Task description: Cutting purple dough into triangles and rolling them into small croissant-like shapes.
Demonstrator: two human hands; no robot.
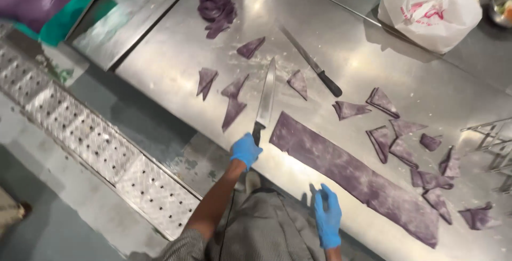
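Observation:
A long strip of purple dough [352,173] lies slanted on the steel table [160,63]. My left hand [245,150], in a blue glove, grips the black handle of a large chef's knife [265,96]; the blade lies flat on the table, pointing away from me, just left of the strip's near end. My right hand [327,216], also gloved, hovers open at the table's front edge beside the strip, fingers spread, holding nothing. Several cut purple triangles [233,101] lie left of the blade, and more pieces [405,143] are scattered to the right.
A second, slimmer knife [313,64] with a black handle lies farther back. A crumpled lump of purple dough [216,7] sits at the far side. A white plastic bag [429,7] is at the back right, a wire rack [493,146] at the right edge. A perforated floor drain [80,133] runs on the left.

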